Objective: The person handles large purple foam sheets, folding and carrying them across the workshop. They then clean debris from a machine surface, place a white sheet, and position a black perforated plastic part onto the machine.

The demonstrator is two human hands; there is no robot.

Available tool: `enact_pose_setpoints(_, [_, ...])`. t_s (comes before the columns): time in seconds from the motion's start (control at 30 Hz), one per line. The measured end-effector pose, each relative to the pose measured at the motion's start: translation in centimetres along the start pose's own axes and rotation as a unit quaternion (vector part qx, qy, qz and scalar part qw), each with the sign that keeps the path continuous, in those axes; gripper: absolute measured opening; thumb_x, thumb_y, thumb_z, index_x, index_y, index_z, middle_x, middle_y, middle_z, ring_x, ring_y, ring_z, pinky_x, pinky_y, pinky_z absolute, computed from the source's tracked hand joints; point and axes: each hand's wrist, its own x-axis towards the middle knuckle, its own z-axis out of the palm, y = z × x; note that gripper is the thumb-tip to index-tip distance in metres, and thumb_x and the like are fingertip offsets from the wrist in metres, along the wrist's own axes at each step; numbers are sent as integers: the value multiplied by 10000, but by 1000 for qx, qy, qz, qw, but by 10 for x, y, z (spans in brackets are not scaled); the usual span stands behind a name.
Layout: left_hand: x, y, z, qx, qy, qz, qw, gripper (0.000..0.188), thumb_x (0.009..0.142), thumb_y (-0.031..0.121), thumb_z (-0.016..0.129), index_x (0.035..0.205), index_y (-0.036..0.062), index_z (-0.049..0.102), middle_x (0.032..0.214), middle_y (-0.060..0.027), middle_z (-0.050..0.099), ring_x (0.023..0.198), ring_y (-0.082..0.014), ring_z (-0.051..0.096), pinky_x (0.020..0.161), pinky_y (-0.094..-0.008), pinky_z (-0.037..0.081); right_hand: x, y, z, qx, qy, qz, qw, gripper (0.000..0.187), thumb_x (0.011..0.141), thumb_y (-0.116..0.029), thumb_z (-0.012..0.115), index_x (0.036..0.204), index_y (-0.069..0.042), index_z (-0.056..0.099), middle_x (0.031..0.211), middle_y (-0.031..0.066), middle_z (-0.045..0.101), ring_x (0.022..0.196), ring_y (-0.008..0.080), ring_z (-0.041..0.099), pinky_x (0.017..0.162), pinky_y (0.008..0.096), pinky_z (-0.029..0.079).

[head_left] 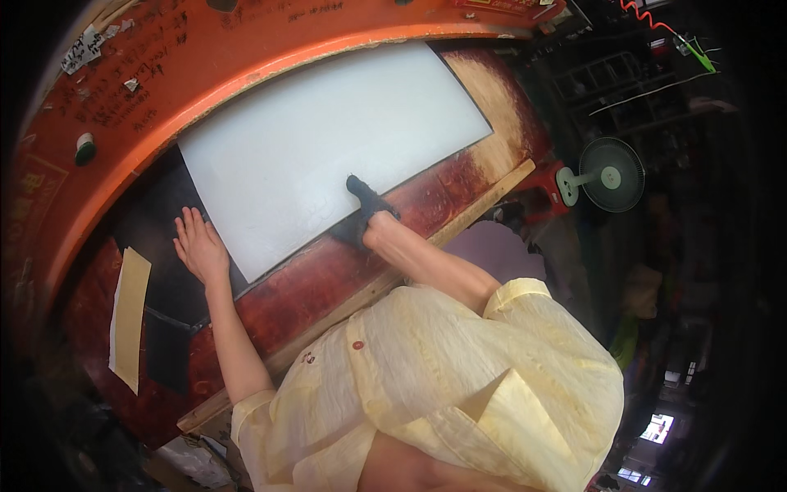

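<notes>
A large white rectangular sheet (328, 139) lies slanted on the red-brown work table. My left hand (202, 246) is bare and open, its fingers stretched out flat on a black sheet (168, 205) beside the white sheet's left edge. A dark glove covers my right hand (369, 211) at the near edge of the white sheet. Its thumb presses on the top face, while the other fingers reach down at the edge and are mostly hidden. The right hand appears closed on that edge.
An orange panel (176, 78) with scribbles curves along the far side. Tan strip (131, 316) lies at left. A wooden rail (484, 205) borders the table's near edge. A round fan (609, 176) stands at right; a purple seat (500, 248) is below the table.
</notes>
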Motion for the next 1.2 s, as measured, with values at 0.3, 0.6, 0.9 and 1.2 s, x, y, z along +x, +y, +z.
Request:
enact_pose_setpoints(0.3, [2, -3, -1, 17, -21, 5, 1000, 435, 948, 255, 411, 1360, 116, 438, 1473, -5, 334, 1371, -221, 266, 1100, -435, 200, 1, 1, -6, 3, -59, 22, 998, 443, 885, -200, 589, 1266, -15, 460, 1327, 138, 482, 1212, 322, 453, 1058, 510, 332])
enact_pose_setpoints(0.6, [2, -10, 3, 28, -25, 21, 999, 435, 957, 233, 394, 1372, 107, 422, 1483, -4, 318, 1376, -221, 257, 1104, -422, 183, -4, 1, -8, -41, -45, 12, 998, 353, 869, -207, 612, 1172, -48, 529, 1190, 120, 575, 1053, 279, 562, 871, 453, 478])
enact_pose_setpoints(0.9, [2, -13, 3, 33, -32, 28, 999, 425, 956, 190, 394, 1370, 97, 418, 1486, -12, 312, 1377, -229, 255, 1101, -429, 187, -16, -13, -10, -328, 62, 5, 943, 337, 841, -397, 619, 968, -86, 637, 869, 86, 676, 797, 191, 645, 551, 350, 513])
enact_pose_setpoints(1.2, [4, -23, 3, -144, 65, 35, 987, 406, 912, 176, 487, 1301, 60, 490, 1402, -107, 423, 1315, -299, 349, 1072, -419, 271, -67, -108, 34, -852, 50, -365, 371, 499, 874, -490, 461, 996, -44, 651, 1032, 169, 651, 1004, 322, 607, 898, 401, 451])
